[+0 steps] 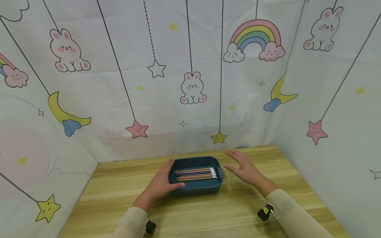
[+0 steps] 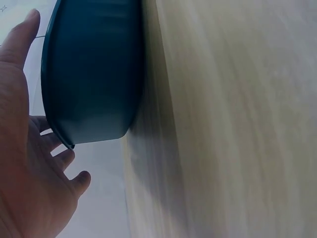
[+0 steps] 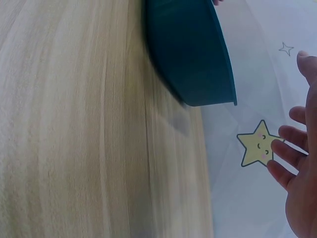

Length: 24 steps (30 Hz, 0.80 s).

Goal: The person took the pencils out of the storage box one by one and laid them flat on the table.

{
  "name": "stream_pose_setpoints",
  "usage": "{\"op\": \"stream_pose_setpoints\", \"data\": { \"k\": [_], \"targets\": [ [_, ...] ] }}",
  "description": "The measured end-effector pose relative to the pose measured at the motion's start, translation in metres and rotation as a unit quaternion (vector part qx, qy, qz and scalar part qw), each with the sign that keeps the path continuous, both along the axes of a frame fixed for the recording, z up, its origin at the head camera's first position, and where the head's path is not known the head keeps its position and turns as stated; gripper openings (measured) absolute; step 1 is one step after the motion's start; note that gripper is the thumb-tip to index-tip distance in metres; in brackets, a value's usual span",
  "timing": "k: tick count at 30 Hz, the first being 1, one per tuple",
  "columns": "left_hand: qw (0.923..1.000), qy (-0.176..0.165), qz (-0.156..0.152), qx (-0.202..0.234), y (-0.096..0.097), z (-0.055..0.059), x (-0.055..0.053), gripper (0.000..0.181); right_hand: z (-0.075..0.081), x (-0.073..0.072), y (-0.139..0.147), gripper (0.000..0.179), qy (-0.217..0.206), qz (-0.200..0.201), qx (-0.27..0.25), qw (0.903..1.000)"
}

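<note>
A dark blue-green rectangular tray (image 1: pixel 197 190) with rounded corners stands near the table's far edge. Inside it several striped pencils (image 1: pixel 194 174) lie side by side, their metal-banded ends to the right. My left hand (image 1: pixel 160 181) is at the tray's left end, thumb near the front rim and fingers toward the back corner. In the left wrist view its fingers are spread beside the tray wall (image 2: pixel 96 74); firm contact is hard to tell. To the right, my right hand (image 1: pixel 245 170) hovers apart from the tray, fingers extended and holding nothing.
The wood-grain table (image 1: pixel 205 215) ends at a pale curtain (image 1: pixel 166 109) printed with rabbits, stars and moons, which also encloses both sides. Small black devices (image 1: pixel 150 227) are worn at both wrists.
</note>
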<state>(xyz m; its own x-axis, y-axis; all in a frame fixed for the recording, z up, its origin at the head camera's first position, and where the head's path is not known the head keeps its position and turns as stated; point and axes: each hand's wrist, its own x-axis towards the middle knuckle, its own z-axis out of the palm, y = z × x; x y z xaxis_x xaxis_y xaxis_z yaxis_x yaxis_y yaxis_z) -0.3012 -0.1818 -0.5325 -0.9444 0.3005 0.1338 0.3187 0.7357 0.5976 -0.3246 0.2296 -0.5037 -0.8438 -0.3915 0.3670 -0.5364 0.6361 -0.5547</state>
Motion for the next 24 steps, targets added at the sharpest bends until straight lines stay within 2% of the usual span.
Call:
{"op": "stream_pose_setpoints", "data": {
  "k": [11,24],
  "targets": [
    [0.9999,-0.004,-0.002,-0.011,0.0033,-0.0054,-0.0042,0.135,-0.0006,-0.0001,-0.0011,0.069,-0.015,-0.005,0.005,0.9999],
    [0.9985,0.001,-0.021,-0.052,0.0003,-0.0059,-0.0053,0.138,0.0015,-0.0039,-0.0071,0.069,-0.007,0.002,0.016,0.9998]
  ]
}}
